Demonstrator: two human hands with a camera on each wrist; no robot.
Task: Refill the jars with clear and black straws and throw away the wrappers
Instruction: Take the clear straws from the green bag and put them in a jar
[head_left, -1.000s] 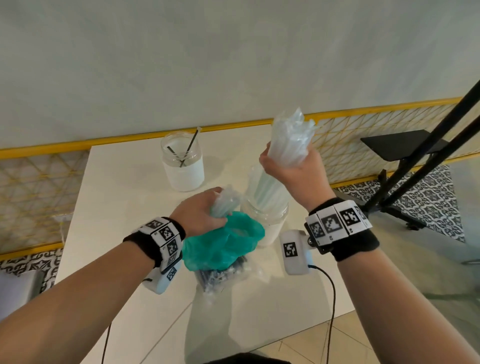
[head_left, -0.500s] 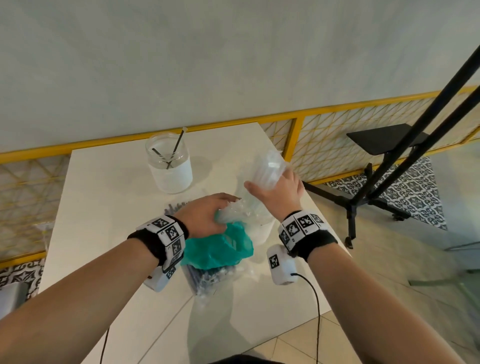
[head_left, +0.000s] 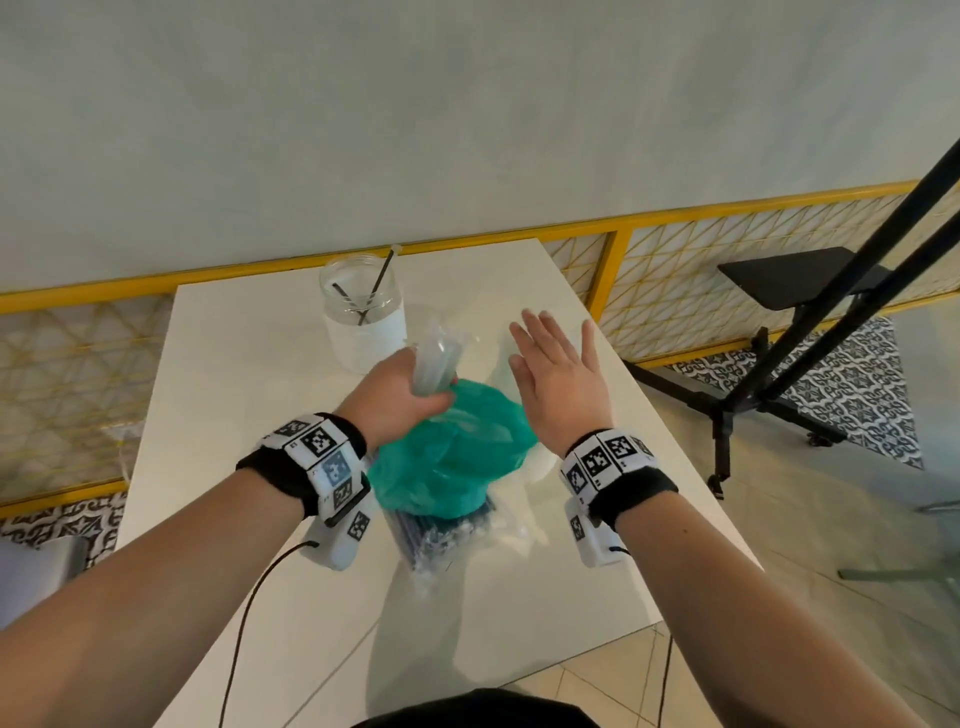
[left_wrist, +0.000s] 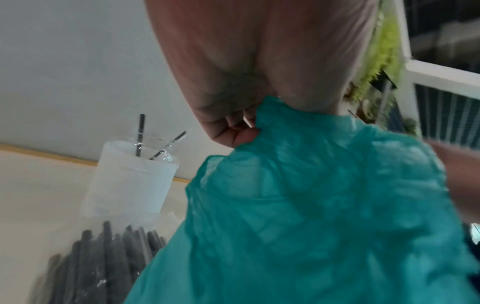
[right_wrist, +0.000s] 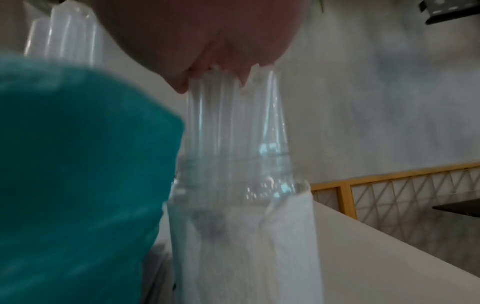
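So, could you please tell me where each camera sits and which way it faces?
Head: on the head, looking forward and down at the table; both forearms, left hand, right hand.
Left wrist: along the left hand, onto the teal bag and black-straw jar.
Right wrist: along the right hand, at the clear straws in their jar.
All three show the teal bag.

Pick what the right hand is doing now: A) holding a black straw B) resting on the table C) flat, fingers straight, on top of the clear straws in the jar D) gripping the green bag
C: the right hand is open with straight fingers, its palm on the tops of the clear straws that stand in the jar.
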